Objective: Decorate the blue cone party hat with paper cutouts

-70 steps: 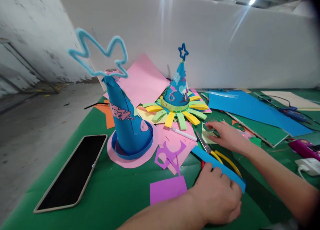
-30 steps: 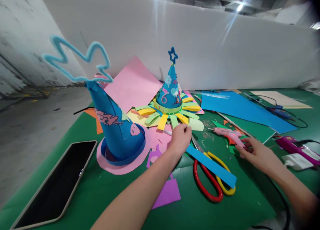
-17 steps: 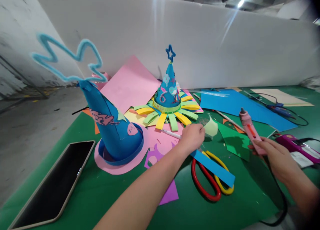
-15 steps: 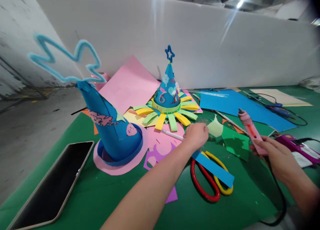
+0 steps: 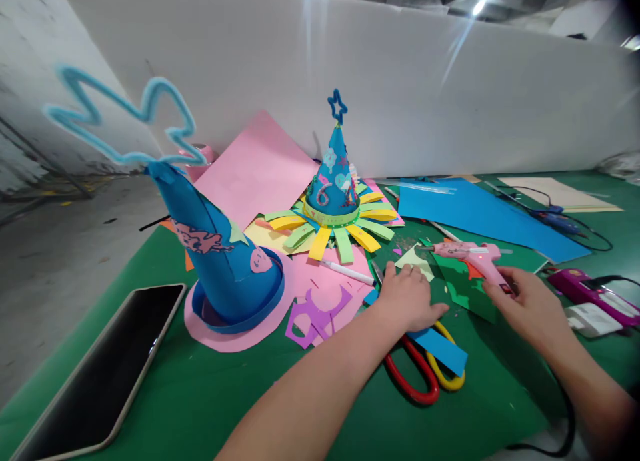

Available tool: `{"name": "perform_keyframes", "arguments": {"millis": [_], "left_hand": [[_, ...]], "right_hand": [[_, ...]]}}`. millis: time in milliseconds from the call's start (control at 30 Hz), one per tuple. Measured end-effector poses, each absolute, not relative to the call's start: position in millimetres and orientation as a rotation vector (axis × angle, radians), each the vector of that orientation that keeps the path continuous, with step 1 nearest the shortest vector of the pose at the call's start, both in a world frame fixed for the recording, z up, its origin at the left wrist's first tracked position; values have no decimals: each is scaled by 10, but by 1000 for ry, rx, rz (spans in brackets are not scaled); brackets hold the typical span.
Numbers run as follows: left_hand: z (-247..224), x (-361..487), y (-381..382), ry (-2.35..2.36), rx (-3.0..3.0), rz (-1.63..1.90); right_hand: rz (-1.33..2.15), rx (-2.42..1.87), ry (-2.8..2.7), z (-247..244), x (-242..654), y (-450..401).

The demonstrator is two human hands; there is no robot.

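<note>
My right hand (image 5: 533, 314) has its fingers around the handle end of a pink glue gun (image 5: 463, 251), whose nozzle points left over scraps of green paper (image 5: 470, 297). Palm down, my left hand (image 5: 407, 297) rests over the scissors (image 5: 425, 381) with red and yellow handles, thumb stretched out to the side. Under that hand a blue paper strip (image 5: 445, 351) crosses the scissors and is partly covered. A pale green scrap (image 5: 415, 261) lies just beyond its fingertips. To its left are a white pen (image 5: 350, 272) and a cut purple paper piece (image 5: 320, 314).
A blue cone hat (image 5: 230, 267) topped with a pipe-cleaner shape stands left, near a phone (image 5: 100, 374). Behind is a smaller decorated hat (image 5: 333, 181) with looped paper strips. Blue paper (image 5: 480, 211), a purple power strip (image 5: 590, 291) and cords lie right.
The glue gun has gone from upright to nearly level, nozzle to the left, lower over the table. My left hand moved nearer and flattened out over the scissors.
</note>
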State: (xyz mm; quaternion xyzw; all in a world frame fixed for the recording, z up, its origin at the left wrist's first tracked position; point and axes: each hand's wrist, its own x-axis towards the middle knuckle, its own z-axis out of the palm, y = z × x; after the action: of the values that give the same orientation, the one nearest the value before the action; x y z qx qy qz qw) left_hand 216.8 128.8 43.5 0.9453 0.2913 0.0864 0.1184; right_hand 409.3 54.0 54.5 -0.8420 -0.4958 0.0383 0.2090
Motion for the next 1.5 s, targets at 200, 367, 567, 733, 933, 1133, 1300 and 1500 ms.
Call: {"name": "perform_keyframes", "arguments": {"millis": [200,367,567,733,933,1133,1300,1500], "left_hand": [[397,2184,1356,874,2761,201],[416,2125,1192,794,2808,247],[414,2222,1132,820,2809,246],[382,2299,1283,846,2804,252],[432,2209,1250,846,2784,243],[431,2197,1105,817,2775,235],[400,2300,1201,837,2762,231],[398,2319,1273,822,2775,244]], "right_hand": [[94,-2371,-1429,473,4085,591],[142,-2375,-1353,494,4064,548],[240,-2349,-1244,503,4068,530],[208,-2338,-1265,468,4130,566],[119,-2335,-1352,456,4110,591],[-44,-2302,-1424,411,4097,623],[-85,-2291,-1466,425,4127,675],[-99,-2249,-1565,410,4145,727]]}}
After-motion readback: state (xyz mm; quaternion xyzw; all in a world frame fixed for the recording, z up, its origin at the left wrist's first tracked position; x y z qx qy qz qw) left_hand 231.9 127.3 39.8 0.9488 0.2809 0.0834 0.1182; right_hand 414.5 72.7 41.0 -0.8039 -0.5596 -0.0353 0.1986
